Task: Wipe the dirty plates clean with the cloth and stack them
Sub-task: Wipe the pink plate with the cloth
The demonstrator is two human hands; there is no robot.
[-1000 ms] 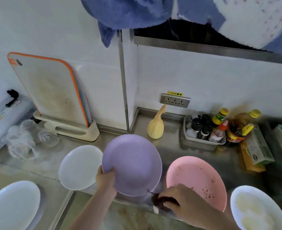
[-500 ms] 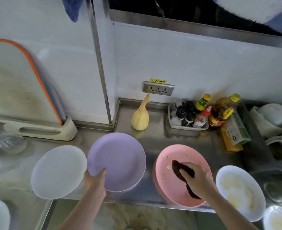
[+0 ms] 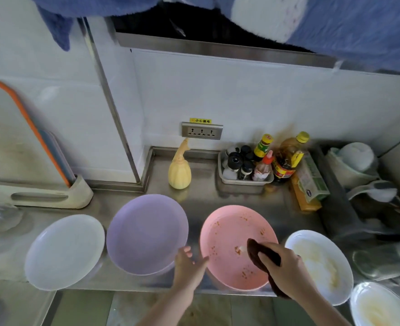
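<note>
Two hands in my view: my right hand (image 3: 286, 269) grips the dark cloth (image 3: 260, 251), fingers curled, pressing it inside the stained pink plate (image 3: 232, 234); my left hand (image 3: 189, 264) hovers empty, fingers spread, between it and the purple plate (image 3: 145, 234)

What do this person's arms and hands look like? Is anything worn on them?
Both forearms are bare, with no sleeves in view. The left hand and right hand have no gloves, and I can see no rings, watch or bracelet.
</note>
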